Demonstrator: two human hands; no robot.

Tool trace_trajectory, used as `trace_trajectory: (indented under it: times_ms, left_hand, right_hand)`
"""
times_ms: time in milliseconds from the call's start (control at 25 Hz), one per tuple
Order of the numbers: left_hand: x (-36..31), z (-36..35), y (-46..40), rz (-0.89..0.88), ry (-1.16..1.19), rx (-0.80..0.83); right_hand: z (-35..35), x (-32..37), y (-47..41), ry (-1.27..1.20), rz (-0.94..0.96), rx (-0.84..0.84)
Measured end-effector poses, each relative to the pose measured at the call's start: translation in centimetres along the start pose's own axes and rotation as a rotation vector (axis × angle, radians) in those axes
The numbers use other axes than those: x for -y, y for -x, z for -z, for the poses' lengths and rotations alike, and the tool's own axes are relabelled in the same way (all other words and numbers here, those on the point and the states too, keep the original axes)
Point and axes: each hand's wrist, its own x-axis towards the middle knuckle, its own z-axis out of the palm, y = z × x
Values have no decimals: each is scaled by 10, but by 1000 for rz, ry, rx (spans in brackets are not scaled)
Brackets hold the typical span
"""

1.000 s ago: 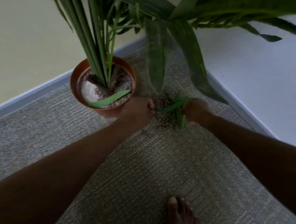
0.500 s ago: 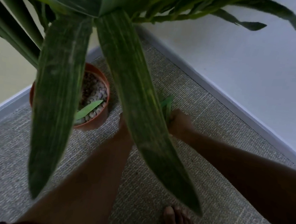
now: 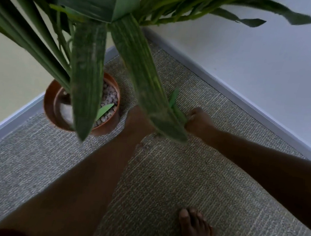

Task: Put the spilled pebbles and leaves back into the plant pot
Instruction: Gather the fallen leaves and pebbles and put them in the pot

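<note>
The terracotta plant pot (image 3: 49, 97) stands on the carpet at the left, with pale pebbles (image 3: 109, 95) and one loose green leaf (image 3: 104, 110) inside. My left hand (image 3: 136, 118) rests on the floor just right of the pot, its fingers hidden behind a hanging plant leaf (image 3: 145, 82). My right hand (image 3: 198, 120) is curled into a fist beside it, closed on a bunch of spilled green leaves (image 3: 173, 98) that stick up out of it. A few brown pebbles (image 3: 144, 146) lie on the carpet below my hands. The rest of the pile is hidden.
Long plant leaves (image 3: 85, 83) hang low in front of the pot and my hands. Grey skirting (image 3: 239, 99) and two walls close the corner behind. My bare foot (image 3: 196, 233) stands on the woven carpet (image 3: 163, 186) at the bottom.
The view has shifted under the plant, so big leaves now cover the pile and my left hand's fingers. My right hand has closed around the spilled leaves.
</note>
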Motion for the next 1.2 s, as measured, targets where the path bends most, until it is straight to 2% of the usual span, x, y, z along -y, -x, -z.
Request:
trace_trajectory:
  times_ms: [40,160,400,600,800,1000,1200]
  left_hand:
    - [0,16,5,-53,-37,29]
    - [13,48,25,-85,69,49]
    - [33,94,76,-163,98,3]
    - [63,123,105,-198,148,-29]
    - [98,139,129,-113,122,-89]
    - [131,139,153,49,65,-177]
    - [148,131,151,205,112,-230]
  right_hand:
    - [2,0,2,-7,8,-4]
    - [12,5,14,34,95,-37]
    - [36,27,37,267,452,-22]
    - [48,67,51,303,717,-34]
    - [33,118,65,309,869,-12]
    - [2,167,73,358,1051,8]
    - [-38,200,68,432,1124,58]
